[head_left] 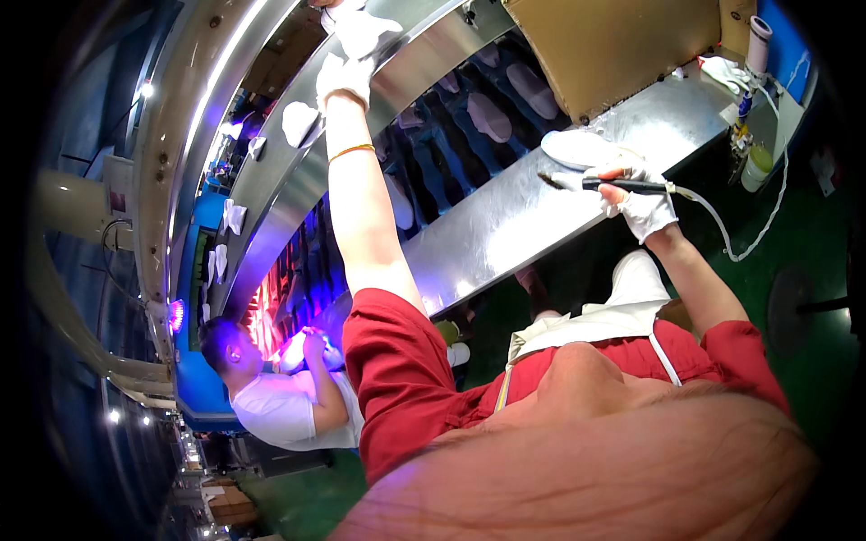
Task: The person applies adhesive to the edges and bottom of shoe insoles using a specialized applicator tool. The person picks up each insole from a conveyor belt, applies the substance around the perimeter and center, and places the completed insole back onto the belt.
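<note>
1. Sole (575,148): white, rounded at the visible end, smooth and pale across its upper face; one end is hidden by the right hand (631,200). Finer surface detail is lost in glare.
2. Position: the sole lies at the far edge of the metal bench (505,242), just beside the near bottom corner of the box (622,59).
3. Right hand: gloved, with bare fingertips, grasping a black brush (634,187) whose dark tip points left, just beside the sole. A white tube (719,219) runs from its rear end. Contact between hand and sole cannot be confirmed.
4. Left hand (344,79): gloved, arm extended to the shelf (280,185), next to a white piece (363,34). Its grip cannot be told.
5. Beyond the bench's far edge, further pale soles (488,117) lie on the dark conveyor (440,153).
</note>
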`<state>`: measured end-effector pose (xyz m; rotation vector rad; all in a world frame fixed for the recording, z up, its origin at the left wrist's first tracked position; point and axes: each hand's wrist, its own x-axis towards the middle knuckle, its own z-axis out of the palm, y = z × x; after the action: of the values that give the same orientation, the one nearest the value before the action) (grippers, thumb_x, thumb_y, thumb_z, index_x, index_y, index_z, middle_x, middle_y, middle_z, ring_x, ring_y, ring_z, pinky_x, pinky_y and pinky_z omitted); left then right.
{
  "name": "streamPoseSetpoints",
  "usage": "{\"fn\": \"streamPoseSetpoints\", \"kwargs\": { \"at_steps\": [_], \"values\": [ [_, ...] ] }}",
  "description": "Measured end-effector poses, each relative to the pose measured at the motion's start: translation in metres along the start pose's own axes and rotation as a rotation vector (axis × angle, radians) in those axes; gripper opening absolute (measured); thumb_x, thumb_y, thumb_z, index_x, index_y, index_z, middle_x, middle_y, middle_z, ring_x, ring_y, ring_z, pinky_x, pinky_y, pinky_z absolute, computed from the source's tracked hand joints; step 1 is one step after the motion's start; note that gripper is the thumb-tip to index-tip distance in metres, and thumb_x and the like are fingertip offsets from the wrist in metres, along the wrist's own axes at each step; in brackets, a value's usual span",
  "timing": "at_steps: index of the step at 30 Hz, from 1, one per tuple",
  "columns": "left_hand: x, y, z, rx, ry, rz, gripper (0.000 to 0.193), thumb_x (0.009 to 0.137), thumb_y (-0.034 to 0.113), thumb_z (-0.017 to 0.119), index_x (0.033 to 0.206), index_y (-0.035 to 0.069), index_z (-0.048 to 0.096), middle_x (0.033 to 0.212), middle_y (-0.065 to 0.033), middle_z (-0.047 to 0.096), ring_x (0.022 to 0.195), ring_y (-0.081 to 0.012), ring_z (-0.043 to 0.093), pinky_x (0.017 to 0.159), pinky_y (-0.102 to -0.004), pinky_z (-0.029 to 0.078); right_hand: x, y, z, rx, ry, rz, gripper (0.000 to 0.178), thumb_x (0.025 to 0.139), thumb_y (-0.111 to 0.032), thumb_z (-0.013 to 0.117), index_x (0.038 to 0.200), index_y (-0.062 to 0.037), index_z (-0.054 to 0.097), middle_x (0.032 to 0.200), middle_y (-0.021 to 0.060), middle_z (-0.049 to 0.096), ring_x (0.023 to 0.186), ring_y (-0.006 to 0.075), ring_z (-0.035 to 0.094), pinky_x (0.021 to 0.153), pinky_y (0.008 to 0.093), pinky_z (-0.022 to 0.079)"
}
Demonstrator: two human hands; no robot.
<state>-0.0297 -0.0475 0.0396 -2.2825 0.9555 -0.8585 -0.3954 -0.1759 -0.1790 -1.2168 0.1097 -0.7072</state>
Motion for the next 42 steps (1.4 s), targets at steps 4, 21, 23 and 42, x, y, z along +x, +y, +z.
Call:
{"fn": "streamPoseSetpoints", "kwargs": {
  "at_steps": [4, 21, 23, 42],
  "values": [
    [0.001, 0.002, 0.013, -0.225, -0.035, -0.171, 0.035, 0.087, 0.038, 0.043, 0.113, 0.019, 0.055, 0.110, -0.0110, 0.059, 0.097, -0.0275, 0.059, 0.084, -0.0360, 0.048, 0.002, 0.001, -0.008, 0.029, -0.035, 0.053, 0.016, 0.075, -0.003, 0.068, 0.090, 0.0002, 0.063, 0.076, 0.0067, 0.063, 0.063, 0.0100, 0.059, 0.058, 0.0212, 0.048],
    [-0.044, -0.100, 0.130, -0.970, 0.363, -0.564, 0.041, 0.082, 0.033, 0.055, 0.116, 0.009, 0.052, 0.108, -0.0070, 0.060, 0.096, -0.0206, 0.058, 0.078, -0.0318, 0.049, 0.003, 0.028, 0.014, -0.189, -0.217, 0.174, 0.021, 0.071, 0.000, 0.070, 0.089, -0.0017, 0.060, 0.083, 0.0099, 0.063, 0.066, 0.0102, 0.059, 0.064, 0.0225, 0.049],
    [-0.057, -0.094, 0.123, -0.425, 0.534, -0.353, 0.045, 0.083, 0.032, 0.054, 0.123, 0.011, 0.049, 0.114, -0.0069, 0.059, 0.100, -0.0215, 0.058, 0.082, -0.0318, 0.048, 0.002, 0.030, 0.016, -0.175, -0.216, 0.199, 0.021, 0.071, -0.001, 0.071, 0.089, -0.0018, 0.060, 0.082, 0.0093, 0.063, 0.066, 0.0101, 0.059, 0.064, 0.0225, 0.049],
    [-0.187, -0.059, -0.009, -1.270, 0.246, -0.075, 0.054, 0.070, 0.014, 0.074, 0.119, 0.005, 0.051, 0.119, -0.0133, 0.052, 0.103, -0.0211, 0.054, 0.090, -0.0317, 0.043, -0.013, 0.032, 0.012, -0.154, -0.192, 0.183, 0.018, 0.076, -0.005, 0.068, 0.092, -0.0016, 0.061, 0.076, 0.0025, 0.060, 0.067, 0.0073, 0.055, 0.064, 0.0203, 0.047]
  ]
}}
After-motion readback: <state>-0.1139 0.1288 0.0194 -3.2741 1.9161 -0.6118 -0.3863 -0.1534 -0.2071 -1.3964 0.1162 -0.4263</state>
